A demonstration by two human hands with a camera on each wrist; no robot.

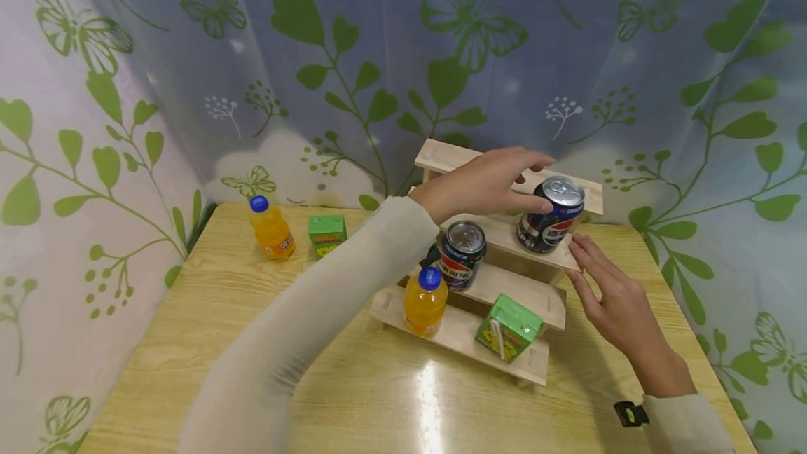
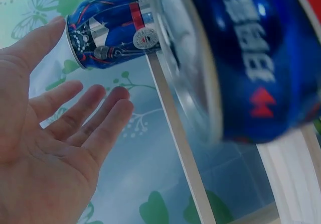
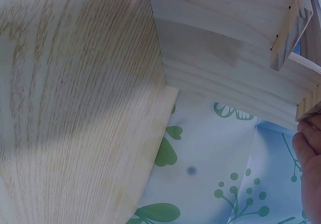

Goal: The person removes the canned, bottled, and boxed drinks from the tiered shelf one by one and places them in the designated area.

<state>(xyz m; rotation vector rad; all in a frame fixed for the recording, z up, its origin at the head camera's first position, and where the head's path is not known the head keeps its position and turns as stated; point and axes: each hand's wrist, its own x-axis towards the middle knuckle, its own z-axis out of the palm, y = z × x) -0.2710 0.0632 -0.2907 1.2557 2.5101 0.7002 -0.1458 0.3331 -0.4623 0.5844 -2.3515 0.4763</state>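
A dark blue cola can (image 1: 547, 223) stands upright on an upper tier of a wooden step rack (image 1: 536, 363). My left hand (image 1: 488, 181) reaches over the rack, thumb tip right at this can's top rim and fingers spread apart from it in the left wrist view. At the rack's right end, the fingers of my right hand (image 1: 611, 300) rest against the edge of the board under the can. One tier lower stands a second cola can (image 1: 462, 258), large and close in the left wrist view. The bottom tier holds an orange drink bottle (image 1: 425, 305) and a green drink carton (image 1: 513, 324) with a straw.
Another orange drink bottle (image 1: 271, 230) and another green carton (image 1: 327, 233) stand at the table's back left, the carton partly behind my left sleeve. The wooden table (image 1: 189, 342) meets a patterned curtain (image 1: 378, 33) behind the rack. A small black object (image 1: 630, 413) shows at my right cuff.
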